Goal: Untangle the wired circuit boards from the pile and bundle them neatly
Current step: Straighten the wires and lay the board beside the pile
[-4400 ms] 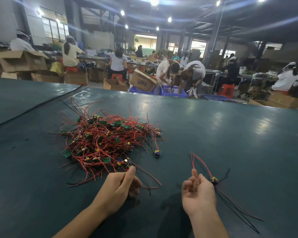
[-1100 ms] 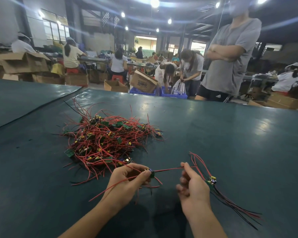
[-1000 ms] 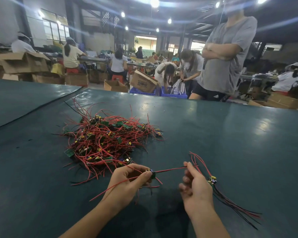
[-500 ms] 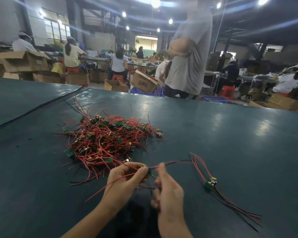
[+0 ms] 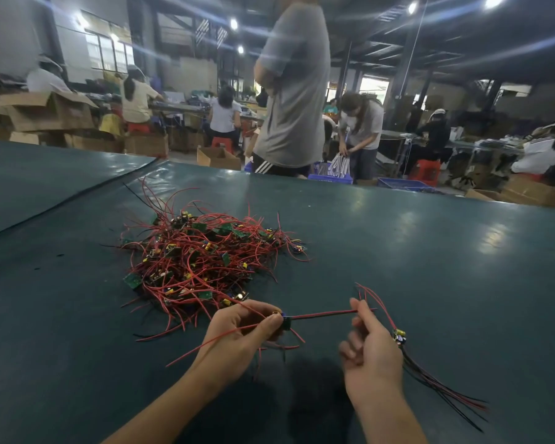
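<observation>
Close to the near edge of the bench [image 5: 430, 251], the left hand [image 5: 241, 334] pinched a small circuit board [image 5: 285, 322]. Its red wire [image 5: 321, 314] ran taut to the right hand [image 5: 370, 350], whose curled fingers pinched the other end. Just beyond the left hand lay the tangled pile [image 5: 202, 261] of boards and wires. A sorted bundle [image 5: 430, 376] lay just beside the right hand. At the far edge stood a person in a grey shirt [image 5: 293, 91].

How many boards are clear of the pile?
2 visible: a small dark circuit board pinched in the left hand, its red wire held by the right hand; a yellow-topped board in the red-and-black wire bunch beside it, possibly hiding more.
</observation>
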`<state>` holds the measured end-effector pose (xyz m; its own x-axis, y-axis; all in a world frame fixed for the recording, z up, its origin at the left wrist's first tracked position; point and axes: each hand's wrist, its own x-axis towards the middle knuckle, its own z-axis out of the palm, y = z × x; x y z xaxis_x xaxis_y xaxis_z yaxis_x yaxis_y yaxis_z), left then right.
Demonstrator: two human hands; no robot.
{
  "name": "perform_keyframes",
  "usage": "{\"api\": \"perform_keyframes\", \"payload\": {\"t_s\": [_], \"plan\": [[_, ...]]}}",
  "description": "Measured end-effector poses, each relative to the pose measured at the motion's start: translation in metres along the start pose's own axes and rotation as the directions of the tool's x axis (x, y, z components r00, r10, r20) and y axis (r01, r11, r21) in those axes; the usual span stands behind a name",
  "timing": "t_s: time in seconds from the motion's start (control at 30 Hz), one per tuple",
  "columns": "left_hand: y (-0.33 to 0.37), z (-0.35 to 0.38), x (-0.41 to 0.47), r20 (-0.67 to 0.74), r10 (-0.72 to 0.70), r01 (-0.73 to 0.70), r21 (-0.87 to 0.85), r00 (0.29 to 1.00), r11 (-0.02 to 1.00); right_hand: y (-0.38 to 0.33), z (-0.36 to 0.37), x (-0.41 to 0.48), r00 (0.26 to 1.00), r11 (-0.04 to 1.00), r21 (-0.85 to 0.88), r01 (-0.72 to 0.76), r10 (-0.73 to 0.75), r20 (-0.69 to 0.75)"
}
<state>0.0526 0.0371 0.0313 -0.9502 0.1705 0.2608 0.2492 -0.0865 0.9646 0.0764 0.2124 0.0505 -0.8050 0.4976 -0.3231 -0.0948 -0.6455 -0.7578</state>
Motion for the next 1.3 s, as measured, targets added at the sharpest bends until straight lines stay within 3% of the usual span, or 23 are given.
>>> {"api": "perform_keyframes", "payload": {"t_s": [0.13,0.2,0.27,0.4,0.5,0.57,0.7,0.87,0.97,1.1,1.3], "plan": [[0.002,0.002,-0.001,-0.084,-0.001,-0.006,-0.088,0.996,0.996,-0.004,-0.004,0.004,0.993,0.994,0.107,-0.006,-0.007,0.114],[0.006,0.000,0.002,-0.147,-0.073,0.038,-0.231,0.986,0.972,-0.002,-0.007,0.006,0.991,0.987,0.155,-0.033,0.013,0.131],[0.010,0.001,0.004,-0.113,-0.176,0.116,-0.406,0.978,0.906,0.002,-0.009,0.007,0.989,0.984,0.158,-0.077,0.055,0.139],[0.015,0.004,0.001,0.149,-0.314,0.343,-0.542,0.938,0.767,0.021,0.000,-0.002,0.960,0.981,-0.148,-0.125,0.157,0.232],[0.014,0.004,-0.005,0.447,-0.291,0.501,-0.478,0.846,0.722,0.037,0.010,-0.017,0.890,0.934,-0.356,-0.046,0.199,0.409],[0.015,0.002,-0.007,0.536,-0.286,0.533,-0.389,0.794,0.751,0.043,0.014,-0.028,0.832,0.929,-0.369,-0.003,0.207,0.514],[0.022,0.005,-0.006,0.460,-0.473,0.628,-0.281,0.752,0.725,0.048,0.017,-0.034,0.853,0.939,-0.333,0.085,0.104,0.511],[0.018,0.012,-0.006,0.320,-0.585,0.652,-0.529,0.746,0.543,0.045,0.016,-0.032,0.924,0.951,-0.287,0.113,0.005,0.382],[0.011,0.011,-0.008,0.254,-0.557,0.601,-0.495,0.791,0.628,0.043,0.015,-0.028,0.965,0.957,-0.253,0.142,-0.077,0.251],[0.007,0.015,-0.012,0.282,-0.387,0.470,-0.352,0.878,0.809,0.040,0.011,-0.023,0.986,0.970,-0.215,0.114,-0.083,0.147],[0.007,0.014,-0.011,0.152,-0.299,0.333,-0.310,0.942,0.891,0.046,0.012,-0.027,0.975,0.941,-0.283,0.186,-0.142,0.168]]}}
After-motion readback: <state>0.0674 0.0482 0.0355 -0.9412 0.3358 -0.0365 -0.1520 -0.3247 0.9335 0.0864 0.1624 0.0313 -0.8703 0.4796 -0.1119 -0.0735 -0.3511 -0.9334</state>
